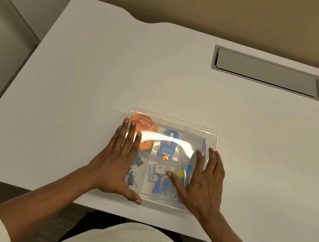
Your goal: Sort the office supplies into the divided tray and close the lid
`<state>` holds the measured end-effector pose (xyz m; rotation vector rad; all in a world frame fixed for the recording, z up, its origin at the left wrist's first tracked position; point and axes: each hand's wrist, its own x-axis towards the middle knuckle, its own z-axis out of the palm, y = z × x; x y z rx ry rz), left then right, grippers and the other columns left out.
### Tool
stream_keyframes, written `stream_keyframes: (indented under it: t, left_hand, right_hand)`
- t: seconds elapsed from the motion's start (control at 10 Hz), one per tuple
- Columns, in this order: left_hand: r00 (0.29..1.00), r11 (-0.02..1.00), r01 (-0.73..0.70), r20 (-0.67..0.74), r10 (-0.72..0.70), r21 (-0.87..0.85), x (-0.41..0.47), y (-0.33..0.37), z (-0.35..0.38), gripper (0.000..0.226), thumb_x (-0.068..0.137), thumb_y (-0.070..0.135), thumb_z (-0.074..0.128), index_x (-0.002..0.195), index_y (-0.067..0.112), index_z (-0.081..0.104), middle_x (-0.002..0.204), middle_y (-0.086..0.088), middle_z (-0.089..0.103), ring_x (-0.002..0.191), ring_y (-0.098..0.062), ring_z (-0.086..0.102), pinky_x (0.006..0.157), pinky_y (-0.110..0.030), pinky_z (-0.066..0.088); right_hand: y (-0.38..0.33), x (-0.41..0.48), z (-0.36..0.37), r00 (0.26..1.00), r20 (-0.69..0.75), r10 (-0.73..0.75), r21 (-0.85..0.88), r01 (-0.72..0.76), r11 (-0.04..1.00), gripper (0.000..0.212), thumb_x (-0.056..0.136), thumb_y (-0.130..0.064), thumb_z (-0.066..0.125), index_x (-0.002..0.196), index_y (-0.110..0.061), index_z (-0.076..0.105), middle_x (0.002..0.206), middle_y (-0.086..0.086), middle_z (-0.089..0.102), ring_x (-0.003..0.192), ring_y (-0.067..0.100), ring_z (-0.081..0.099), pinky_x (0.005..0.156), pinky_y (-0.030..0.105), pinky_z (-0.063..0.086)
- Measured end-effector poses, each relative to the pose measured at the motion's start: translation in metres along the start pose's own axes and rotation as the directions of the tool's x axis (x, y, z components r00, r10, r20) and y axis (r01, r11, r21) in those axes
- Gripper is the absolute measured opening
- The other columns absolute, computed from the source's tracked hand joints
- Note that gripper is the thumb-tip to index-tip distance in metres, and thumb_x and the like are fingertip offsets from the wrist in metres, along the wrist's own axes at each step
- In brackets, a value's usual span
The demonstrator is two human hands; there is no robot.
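- A clear divided tray (214, 135) sits on the white desk (96, 88), near the front edge, straight before the seated person.
- A see-through lid (175, 123) lies over the tray, with a bright streak of glare across it.
- The left hand (117, 162) lies flat on the tray's left side, fingers (130, 137) spread and straight, thumb along the near rim.
- The right hand (205, 182) lies flat on the right side, fingers spread, thumb reaching toward the middle.
- Under the lid: something orange (147, 125) in the far-left section, a blue item (168, 143) in the far-middle one, blue binder clips (137, 162) near left.
- The near-middle section holds small blue pieces and a labelled packet (159, 169); through the plastic they're blurred, possibly staples.
- A grey hatch (267, 72) is set into the desk, far right.
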<state>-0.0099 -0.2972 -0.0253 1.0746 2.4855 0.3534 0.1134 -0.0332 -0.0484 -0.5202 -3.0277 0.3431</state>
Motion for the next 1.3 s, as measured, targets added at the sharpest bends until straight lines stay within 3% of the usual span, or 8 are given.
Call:
stream_keyframes:
  t: [0.2, 0.4, 0.6, 0.8, 1.0, 1.1, 1.2, 1.3]
  left_hand:
    - [0.998, 0.999, 0.028, 0.061, -0.03, 0.032, 0.001, 0.004, -0.007, 0.171, 0.05, 0.11, 0.053, 0.158, 0.015, -0.038, 0.164, -0.015, -0.048, 0.153, -0.038, -0.044, 0.129, -0.06, -0.009]
    - [0.998, 0.999, 0.051, 0.042, -0.051, -0.002, 0.002, 0.003, -0.002, 0.172, 0.046, 0.111, 0.052, 0.166, 0.013, -0.021, 0.17, -0.017, -0.035, 0.157, -0.039, -0.035, 0.131, -0.057, -0.009]
    - [0.991, 0.995, 0.096, 0.092, -0.094, -0.016, 0.004, 0.002, 0.002, 0.172, 0.043, 0.113, 0.051, 0.165, 0.019, -0.026, 0.168, -0.012, -0.041, 0.155, -0.036, -0.041, 0.128, -0.06, -0.003]
    - [0.995, 0.996, 0.061, 0.074, -0.065, 0.058, 0.004, 0.001, -0.001, 0.174, 0.043, 0.114, 0.048, 0.162, 0.016, -0.032, 0.163, -0.011, -0.051, 0.15, -0.034, -0.049, 0.121, -0.044, -0.026]
    - [0.975, 0.968, 0.067, 0.189, -0.115, 0.244, 0.013, 0.009, -0.017, 0.175, 0.043, 0.116, 0.04, 0.156, 0.009, -0.039, 0.15, -0.015, -0.063, 0.138, -0.038, -0.061, 0.12, -0.055, -0.034]
    - [0.961, 0.941, 0.064, 0.234, -0.148, 0.333, 0.02, 0.013, -0.03, 0.172, 0.046, 0.112, 0.044, 0.16, 0.008, -0.031, 0.153, -0.022, -0.053, 0.143, -0.046, -0.052, 0.116, -0.057, -0.038]
    - [0.961, 0.926, 0.117, 0.194, -0.196, 0.359, 0.032, 0.02, -0.051, 0.151, 0.067, 0.101, 0.051, 0.167, 0.005, -0.009, 0.172, -0.029, -0.021, 0.159, -0.048, -0.025, 0.116, -0.056, -0.03]
    - [0.973, 0.923, 0.15, 0.115, -0.202, 0.354, 0.044, 0.027, -0.065, 0.142, 0.079, 0.089, 0.057, 0.165, 0.003, -0.015, 0.166, -0.029, -0.034, 0.155, -0.045, -0.034, 0.118, -0.049, -0.026]
  right_hand:
    - [-0.001, 0.051, -0.007, 0.998, 0.02, -0.06, 0.022, 0.06, 0.998, 0.118, 0.084, -0.092, 0.038, 0.168, -0.017, 0.004, 0.176, 0.013, -0.011, 0.163, 0.03, -0.009, 0.132, 0.053, 0.011]
    - [0.005, 0.056, 0.004, 0.997, 0.016, -0.081, 0.004, 0.081, 0.997, 0.119, 0.085, -0.092, 0.038, 0.168, -0.017, -0.001, 0.176, 0.011, -0.011, 0.164, 0.029, -0.007, 0.131, 0.055, 0.018]
    - [0.003, 0.057, 0.005, 0.997, 0.013, -0.077, 0.017, 0.076, 0.997, 0.12, 0.083, -0.093, 0.037, 0.168, -0.018, -0.002, 0.176, 0.009, -0.011, 0.164, 0.028, -0.009, 0.131, 0.056, 0.016]
    - [0.0, 0.056, 0.0, 0.998, 0.012, -0.064, 0.005, 0.064, 0.998, 0.12, 0.084, -0.093, 0.038, 0.168, -0.015, 0.006, 0.176, 0.014, -0.009, 0.164, 0.029, -0.008, 0.131, 0.054, 0.014]
    - [-0.005, 0.053, -0.011, 0.999, 0.049, -0.021, 0.048, 0.019, 0.999, 0.118, 0.083, -0.095, 0.037, 0.167, -0.014, 0.016, 0.176, 0.012, -0.008, 0.163, 0.027, -0.011, 0.133, 0.049, 0.011]
    - [-0.008, 0.054, -0.021, 1.0, 0.02, -0.011, 0.095, 0.009, 0.995, 0.111, 0.086, -0.092, 0.038, 0.166, -0.016, 0.022, 0.177, 0.008, 0.0, 0.164, 0.024, -0.005, 0.132, 0.048, 0.017]
    - [-0.014, 0.062, -0.046, 1.0, -0.015, -0.021, 0.178, 0.023, 0.984, 0.107, 0.086, -0.088, 0.045, 0.165, -0.018, 0.024, 0.177, 0.005, 0.004, 0.164, 0.023, 0.0, 0.132, 0.046, 0.017]
    - [-0.021, 0.075, -0.072, 0.999, -0.039, -0.007, 0.169, 0.013, 0.985, 0.108, 0.085, -0.087, 0.046, 0.166, -0.02, 0.02, 0.177, 0.004, 0.001, 0.164, 0.022, -0.002, 0.131, 0.045, 0.014]
